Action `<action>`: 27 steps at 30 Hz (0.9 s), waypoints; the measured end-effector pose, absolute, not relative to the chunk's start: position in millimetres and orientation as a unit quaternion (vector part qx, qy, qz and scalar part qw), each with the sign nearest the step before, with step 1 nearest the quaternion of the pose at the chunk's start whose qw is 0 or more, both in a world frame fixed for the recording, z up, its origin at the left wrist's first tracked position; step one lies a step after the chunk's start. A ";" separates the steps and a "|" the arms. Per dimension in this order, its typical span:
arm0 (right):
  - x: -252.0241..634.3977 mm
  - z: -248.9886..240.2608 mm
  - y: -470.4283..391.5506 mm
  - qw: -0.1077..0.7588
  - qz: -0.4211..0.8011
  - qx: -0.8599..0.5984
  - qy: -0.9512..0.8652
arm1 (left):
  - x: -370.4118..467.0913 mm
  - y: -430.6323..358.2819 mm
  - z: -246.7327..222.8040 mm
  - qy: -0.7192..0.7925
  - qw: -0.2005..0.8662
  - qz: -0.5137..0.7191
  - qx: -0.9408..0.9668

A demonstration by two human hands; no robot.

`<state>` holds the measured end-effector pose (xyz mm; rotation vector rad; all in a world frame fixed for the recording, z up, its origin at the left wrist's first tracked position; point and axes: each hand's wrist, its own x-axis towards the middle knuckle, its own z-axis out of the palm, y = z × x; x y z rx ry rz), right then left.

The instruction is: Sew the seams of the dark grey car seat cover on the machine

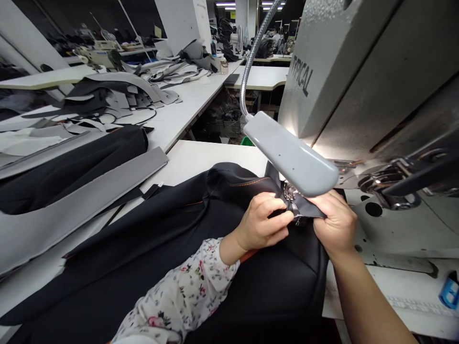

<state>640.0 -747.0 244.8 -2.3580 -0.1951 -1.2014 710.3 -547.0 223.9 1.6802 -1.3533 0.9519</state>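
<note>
"Black upholstery cover (172,234): where did it lie?"

"Across the near table (215,152), its gathered edge brought up to the presser foot (289,192) of the sewing machine (319,71)."

"And the hands?"

"Both were on it. The left hand (267,222) pinched the edge just beside the foot; the right hand (335,220) gripped a flap of it to the right. Holding from both sides probably kept the material taut and level."

"Why did the lamp (287,153) hang so low?"

"Likely to light that very spot, though it hid some right fingertips, so I couldn't tell how the layers met."

"What lay around?"

"White tabletop showed beyond the cover. A long grey panel (107,191) rested leftward, offcuts (172,71) were heaped on the long table (199,91), and a fan (239,36) stood farther back beneath strip lights (225,4)."
</note>
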 end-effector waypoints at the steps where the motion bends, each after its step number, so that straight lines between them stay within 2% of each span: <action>1: 640.3 243.8 -746.4 0.240 -0.439 -0.863 -0.072 | 710.3 -547.0 223.5 -0.526 0.388 0.369 0.661; 27: 643.0 225.7 -746.8 0.226 -0.476 -0.841 -0.119 | 701.6 -549.0 222.7 -0.485 0.437 0.348 0.674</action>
